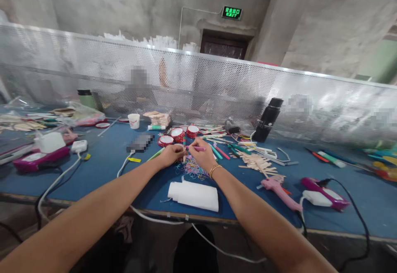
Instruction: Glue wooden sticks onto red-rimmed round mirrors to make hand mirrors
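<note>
My left hand [170,157] is closed on an upright wooden craft stick [184,158], whose upper part carries coloured bands. In my right hand [204,156] is a purple marker pen [200,149], its tip pointed at the stick; I cannot tell whether it touches. A loose heap of coloured rubber bands [196,171] lies just below both hands. Nearer to me is a folded white sheet or cloth [194,196]. Beyond the hands sit several rolls of red-and-white tape [177,134]. Green and pink markers [221,151] lie right of my right hand.
Wooden sticks [259,163], a pink glue gun [282,192] and a purple power strip [336,198] are on the right. A black bottle [269,120] and a paper cup [134,120] stand before the perforated metal screen [217,87]. A white cable [229,252] hangs below the table edge.
</note>
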Tool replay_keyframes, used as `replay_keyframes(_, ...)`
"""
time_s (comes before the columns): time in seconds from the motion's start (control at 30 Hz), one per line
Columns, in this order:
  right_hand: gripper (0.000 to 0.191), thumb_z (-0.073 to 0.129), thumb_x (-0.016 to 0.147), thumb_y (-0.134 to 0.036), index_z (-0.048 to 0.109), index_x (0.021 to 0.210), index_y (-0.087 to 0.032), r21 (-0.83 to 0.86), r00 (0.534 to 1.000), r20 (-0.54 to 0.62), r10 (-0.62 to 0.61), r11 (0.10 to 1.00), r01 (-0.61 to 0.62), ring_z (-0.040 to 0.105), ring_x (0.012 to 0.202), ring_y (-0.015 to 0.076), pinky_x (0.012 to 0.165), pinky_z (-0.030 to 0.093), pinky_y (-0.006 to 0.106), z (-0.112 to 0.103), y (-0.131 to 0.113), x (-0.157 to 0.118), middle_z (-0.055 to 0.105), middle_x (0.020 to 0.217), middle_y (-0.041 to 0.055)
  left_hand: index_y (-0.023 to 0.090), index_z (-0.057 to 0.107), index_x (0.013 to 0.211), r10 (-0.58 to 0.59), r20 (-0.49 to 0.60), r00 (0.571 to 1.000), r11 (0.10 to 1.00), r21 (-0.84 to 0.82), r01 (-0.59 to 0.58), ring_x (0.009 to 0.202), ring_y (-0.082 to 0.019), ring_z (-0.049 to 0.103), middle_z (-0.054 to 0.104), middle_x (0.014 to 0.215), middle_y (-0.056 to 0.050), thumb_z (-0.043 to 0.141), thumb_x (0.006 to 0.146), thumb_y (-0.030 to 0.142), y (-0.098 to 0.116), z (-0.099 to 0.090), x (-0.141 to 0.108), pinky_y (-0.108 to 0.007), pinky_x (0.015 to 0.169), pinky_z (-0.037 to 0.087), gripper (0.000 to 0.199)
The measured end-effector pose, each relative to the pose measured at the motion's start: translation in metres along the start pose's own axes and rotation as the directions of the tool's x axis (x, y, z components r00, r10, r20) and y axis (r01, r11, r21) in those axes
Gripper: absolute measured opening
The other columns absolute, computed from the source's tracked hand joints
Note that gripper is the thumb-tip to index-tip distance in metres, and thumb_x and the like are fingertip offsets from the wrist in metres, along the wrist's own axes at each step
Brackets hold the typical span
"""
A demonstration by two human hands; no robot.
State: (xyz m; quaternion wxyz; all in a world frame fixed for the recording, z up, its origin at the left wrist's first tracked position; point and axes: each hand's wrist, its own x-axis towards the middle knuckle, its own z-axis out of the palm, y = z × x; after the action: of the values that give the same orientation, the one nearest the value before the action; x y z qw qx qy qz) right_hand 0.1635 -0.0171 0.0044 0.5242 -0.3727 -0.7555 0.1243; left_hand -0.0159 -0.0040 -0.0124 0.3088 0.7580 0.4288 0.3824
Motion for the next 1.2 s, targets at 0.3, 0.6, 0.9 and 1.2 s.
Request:
replay_keyframes(0.3, 0.015, 0.056, 0.079, -0.027, 0.051, 0.066, -0.022, 0.008, 1.000, 0.002, 0.002, 1.000, -0.002, 0.050, 0.061, 0.0130, 0.060, 0.036, 0.025, 0.0003, 0.0013, -0.0001, 0.055, 0.063, -0.0041, 0.014, 0.059, 0.059, -0.016, -0.002, 1.000, 1.000, -0.005, 0.016, 0.049, -0.009, 0.042, 0.055, 0.054, 0.002, 0.063, 0.076, 0.057, 0.0041, 0.0001, -0.0009, -0.023, 0.049, 0.030, 0.046)
replay_keyframes(0.6, 0.015, 0.055, 0.080, -0.027, 0.052, 0.067, -0.022, 0.018, 1.000, 0.000, -0.001, 1.000, 0.001, 0.050, 0.061, 0.0131, 0.060, 0.036, 0.025, 0.0008, 0.0020, -0.0004, 0.055, 0.063, -0.0042, 0.015, 0.056, 0.058, -0.025, -0.014, 1.000, 1.000, -0.013, 0.024, 0.048, -0.008, 0.042, 0.055, 0.053, 0.002, 0.065, 0.074, 0.056, 0.0044, 0.0007, -0.0008, -0.022, 0.048, 0.030, 0.046)
replay_keyframes(0.9, 0.015, 0.055, 0.080, -0.028, 0.051, 0.067, -0.022, 0.031, 1.000, 0.017, 0.008, 0.999, -0.009, 0.051, 0.062, 0.0132, 0.062, 0.038, 0.026, 0.0002, -0.0007, -0.0006, 0.056, 0.064, -0.0042, 0.014, 0.059, 0.061, -0.020, 0.001, 1.000, 1.000, -0.010, 0.020, 0.049, -0.009, 0.043, 0.055, 0.054, 0.002, 0.063, 0.076, 0.055, 0.0007, 0.0006, 0.0001, -0.022, 0.049, 0.031, 0.044)
replay_keyframes(1.2, 0.015, 0.055, 0.080, -0.027, 0.051, 0.066, -0.022, 0.029, 1.000, 0.006, 0.006, 1.000, -0.006, 0.050, 0.061, 0.0133, 0.061, 0.037, 0.026, -0.0008, -0.0014, -0.0004, 0.054, 0.063, -0.0043, 0.015, 0.058, 0.058, -0.026, -0.008, 1.000, 1.000, -0.004, 0.026, 0.047, -0.008, 0.042, 0.055, 0.053, 0.002, 0.065, 0.075, 0.054, 0.0075, 0.0002, -0.0016, -0.022, 0.048, 0.030, 0.043)
